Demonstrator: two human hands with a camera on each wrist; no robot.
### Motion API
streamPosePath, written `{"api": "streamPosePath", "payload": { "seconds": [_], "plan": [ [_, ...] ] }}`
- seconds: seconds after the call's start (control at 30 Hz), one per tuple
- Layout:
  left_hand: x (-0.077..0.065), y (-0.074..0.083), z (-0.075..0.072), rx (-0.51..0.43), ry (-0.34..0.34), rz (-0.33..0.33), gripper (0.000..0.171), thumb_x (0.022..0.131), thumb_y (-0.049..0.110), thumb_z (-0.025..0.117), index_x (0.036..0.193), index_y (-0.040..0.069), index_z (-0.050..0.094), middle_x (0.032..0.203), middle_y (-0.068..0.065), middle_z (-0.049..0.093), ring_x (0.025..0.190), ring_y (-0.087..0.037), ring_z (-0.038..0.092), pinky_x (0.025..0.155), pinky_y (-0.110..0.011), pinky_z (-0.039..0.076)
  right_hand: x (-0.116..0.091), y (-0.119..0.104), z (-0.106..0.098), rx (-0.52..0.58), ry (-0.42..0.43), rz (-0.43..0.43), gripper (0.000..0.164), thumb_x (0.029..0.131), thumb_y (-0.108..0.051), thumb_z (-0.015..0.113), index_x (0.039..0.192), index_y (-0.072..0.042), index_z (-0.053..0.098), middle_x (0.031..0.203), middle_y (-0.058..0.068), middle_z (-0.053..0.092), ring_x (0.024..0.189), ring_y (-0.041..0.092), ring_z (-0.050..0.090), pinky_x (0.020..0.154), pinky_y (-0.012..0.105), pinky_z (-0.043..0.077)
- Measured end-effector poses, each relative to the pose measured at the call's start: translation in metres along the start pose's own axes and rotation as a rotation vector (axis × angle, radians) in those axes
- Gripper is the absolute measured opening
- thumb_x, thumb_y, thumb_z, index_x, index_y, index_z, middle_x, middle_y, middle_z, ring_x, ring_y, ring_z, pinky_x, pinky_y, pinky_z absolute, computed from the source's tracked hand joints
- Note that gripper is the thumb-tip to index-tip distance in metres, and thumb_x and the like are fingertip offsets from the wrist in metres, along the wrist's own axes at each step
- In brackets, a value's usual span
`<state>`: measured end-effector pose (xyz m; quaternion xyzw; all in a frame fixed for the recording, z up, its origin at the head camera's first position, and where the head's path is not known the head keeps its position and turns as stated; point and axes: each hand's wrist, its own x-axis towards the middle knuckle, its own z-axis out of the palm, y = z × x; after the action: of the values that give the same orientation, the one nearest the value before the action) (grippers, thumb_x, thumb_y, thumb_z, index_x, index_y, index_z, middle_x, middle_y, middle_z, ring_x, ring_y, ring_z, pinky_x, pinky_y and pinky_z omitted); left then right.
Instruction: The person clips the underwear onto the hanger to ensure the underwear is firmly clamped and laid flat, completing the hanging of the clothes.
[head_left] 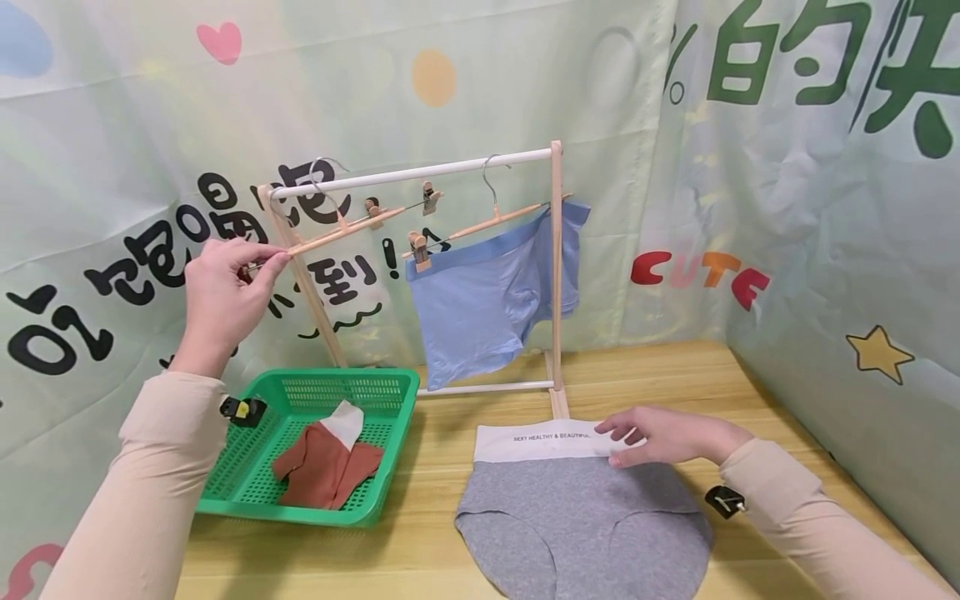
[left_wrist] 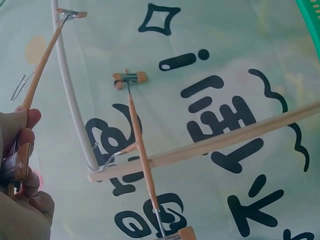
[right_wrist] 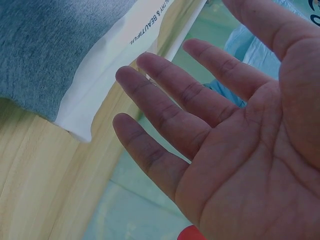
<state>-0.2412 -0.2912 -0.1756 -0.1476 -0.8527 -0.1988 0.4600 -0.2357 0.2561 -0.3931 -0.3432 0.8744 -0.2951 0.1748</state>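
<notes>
My left hand (head_left: 225, 292) pinches one end of a wooden clip hanger (head_left: 322, 242), raised beside the left end of the drying rack's white rail (head_left: 420, 172). A second clip hanger (left_wrist: 141, 145) hangs from the rack behind it in the left wrist view. Grey briefs (head_left: 570, 500) with a white lettered waistband lie spread flat on the table. Over the right end of that waistband is my right hand (head_left: 660, 437), its fingers loosely extended and holding nothing; whether it touches the cloth is unclear. Light-blue boxer briefs (head_left: 480, 308) hang from a clip hanger on the rack's right side.
A green basket (head_left: 405, 417) stands at left on the wooden table (head_left: 427, 542), holding a rust-brown garment (head_left: 322, 467) with a white part. Printed cloth (head_left: 517, 75) hangs behind and along the right side. The rack's right post (head_left: 557, 275) stands before the boxer briefs.
</notes>
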Motion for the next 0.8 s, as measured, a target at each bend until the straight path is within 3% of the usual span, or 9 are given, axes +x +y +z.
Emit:
{"api": "streamPosePath", "payload": {
  "seconds": [0.43, 0.8],
  "plan": [
    [-0.003, 0.030, 0.000, -0.058, 0.027, 0.067, 0.013, 0.099, 0.014, 0.078, 0.101, 0.003, 0.085, 0.087, -0.017, 0.077, 0.079, 0.001, 0.040, 0.075, -0.016, 0.032, -0.001, 0.001, -0.001, 0.013, 0.000, 0.036, 0.063, 0.099, -0.033, 0.078, 0.144, 0.007, 0.060, 0.139, 0.026, 0.068, 0.125, 0.050, 0.067, 0.104, 0.064, 0.054],
    [-0.011, 0.056, 0.010, -0.161, -0.012, 0.111, 0.010, 0.098, 0.013, 0.080, 0.101, 0.006, 0.085, 0.082, -0.013, 0.074, 0.080, -0.006, 0.041, 0.073, -0.021, 0.032, -0.002, 0.001, 0.000, 0.021, -0.002, 0.035, 0.061, 0.100, -0.031, 0.078, 0.144, 0.008, 0.060, 0.139, 0.027, 0.068, 0.125, 0.050, 0.067, 0.104, 0.064, 0.054]
  ]
}}
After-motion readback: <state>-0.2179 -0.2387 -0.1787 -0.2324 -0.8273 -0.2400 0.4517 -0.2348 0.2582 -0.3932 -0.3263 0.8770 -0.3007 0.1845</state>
